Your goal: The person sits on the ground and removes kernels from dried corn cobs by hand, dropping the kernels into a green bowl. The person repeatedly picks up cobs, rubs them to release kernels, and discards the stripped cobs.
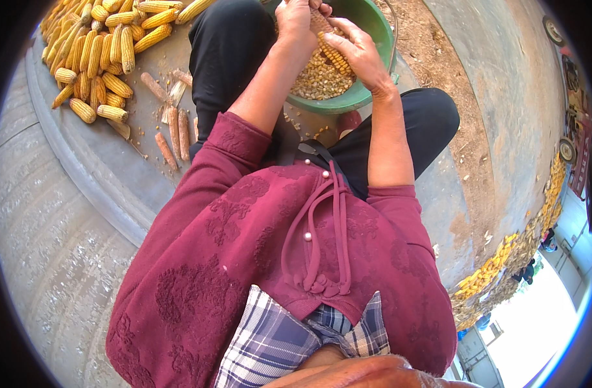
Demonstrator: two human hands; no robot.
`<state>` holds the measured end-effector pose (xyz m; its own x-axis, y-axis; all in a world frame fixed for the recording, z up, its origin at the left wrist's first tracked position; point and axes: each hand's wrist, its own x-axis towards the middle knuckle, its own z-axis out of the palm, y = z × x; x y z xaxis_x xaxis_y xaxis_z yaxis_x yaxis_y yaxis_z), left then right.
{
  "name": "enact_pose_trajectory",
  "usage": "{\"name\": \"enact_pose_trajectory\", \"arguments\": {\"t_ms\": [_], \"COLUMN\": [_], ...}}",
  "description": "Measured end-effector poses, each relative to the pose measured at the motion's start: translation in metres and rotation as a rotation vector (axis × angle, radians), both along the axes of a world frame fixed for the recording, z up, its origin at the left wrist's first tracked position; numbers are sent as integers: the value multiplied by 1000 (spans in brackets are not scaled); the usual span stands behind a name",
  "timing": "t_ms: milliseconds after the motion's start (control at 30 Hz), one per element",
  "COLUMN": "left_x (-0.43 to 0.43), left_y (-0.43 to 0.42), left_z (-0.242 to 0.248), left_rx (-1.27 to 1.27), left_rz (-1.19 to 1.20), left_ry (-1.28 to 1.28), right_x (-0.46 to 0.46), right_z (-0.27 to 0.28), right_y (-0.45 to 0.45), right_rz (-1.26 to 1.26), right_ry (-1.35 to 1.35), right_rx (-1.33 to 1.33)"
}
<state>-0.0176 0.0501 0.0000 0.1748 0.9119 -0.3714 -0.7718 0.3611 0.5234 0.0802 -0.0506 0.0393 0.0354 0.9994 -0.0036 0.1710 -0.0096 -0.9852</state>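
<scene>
A partly shelled corn cob lies across the space between my hands, over a green plastic bucket. My right hand grips its lower end, where yellow kernels still cover it. At the upper frame edge my left hand is bent around the upper, bare part, its fingertips partly cut off by the frame. Which cob or cobs the left fingers press is partly hidden. Loose corn kernels lie in the bucket beneath both hands. The bucket stands between my bent knees, its wire handle at the right side.
A heap of yellow corn ears lies at the upper left. Several bare cobs and a dry husk are on the floor beside my leg. More corn, a vehicle's wheel and distant people show at the right.
</scene>
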Motion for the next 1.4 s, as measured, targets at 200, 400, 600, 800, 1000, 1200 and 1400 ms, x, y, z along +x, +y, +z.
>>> {"name": "enact_pose_trajectory", "arguments": {"t_ms": [200,400,600,800,1000,1200,1400], "left_x": [2,-3,-1,1,-3,1,-3], "left_y": [-3,-1,4,3,3,2,3], "left_z": [0,12,-3,-4,1,-3,2], "left_rx": [-20,-63,-60,-40,-48,-61,-45], "left_rz": [-16,31,42,41,53,51,58], "left_ry": [33,-81,-64,-80,-84,-60,-100], "right_x": [1,7,1,6,3,7,7], "right_z": [-14,7,11,-7,15,-5,14], "right_y": [1,0,-5,2,-3,1,-2], "right_rz": [-63,39,31,-34,37,14,50], "right_ry": [-161,97,-92,-157,-100,-93,8], "right_rx": [35,-43,-20,64,-11,79,28]}}
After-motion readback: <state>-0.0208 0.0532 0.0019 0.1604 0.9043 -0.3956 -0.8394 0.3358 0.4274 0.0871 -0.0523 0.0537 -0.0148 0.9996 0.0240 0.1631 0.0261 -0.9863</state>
